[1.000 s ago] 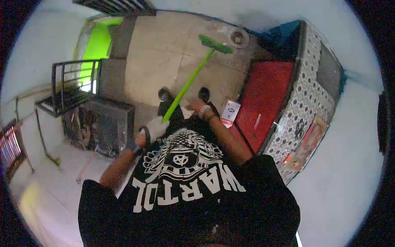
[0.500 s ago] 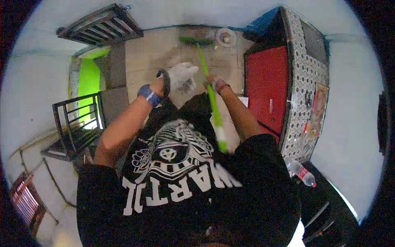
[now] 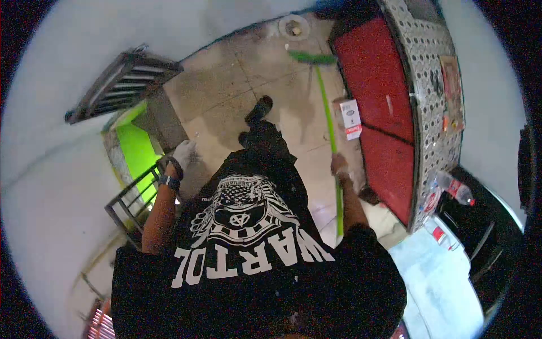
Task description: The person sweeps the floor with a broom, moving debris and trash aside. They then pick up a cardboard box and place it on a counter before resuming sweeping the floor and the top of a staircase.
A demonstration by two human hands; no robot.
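1. head view, looking straight down the person's front: black t-shirt with big white print fills the lower middle.
2. right hand is wrapped shut around the green broom handle, gripping it partway up the stick. the top end of the stick runs on down past the forearm, close to the right side of the body.
3. the broom head sits on the tiled floor at the far end, right by the corner of the red-fronted counter. the handle runs alongside the counter's red face.
4. left hand has a white glove on and hangs out to the side, holding nothing, fingers loosely curled, near the black metal railing. there's a dark wristband just behind the glove.
5. a small white box leans against the counter front, just beside the broom handle.
6. one dark shoe sticks out ahead on the floor tiles.
7. a plastic bottle with a red label lies past the counter's near end, on the right.
8. a round drain sits in the floor beyond the broom head.
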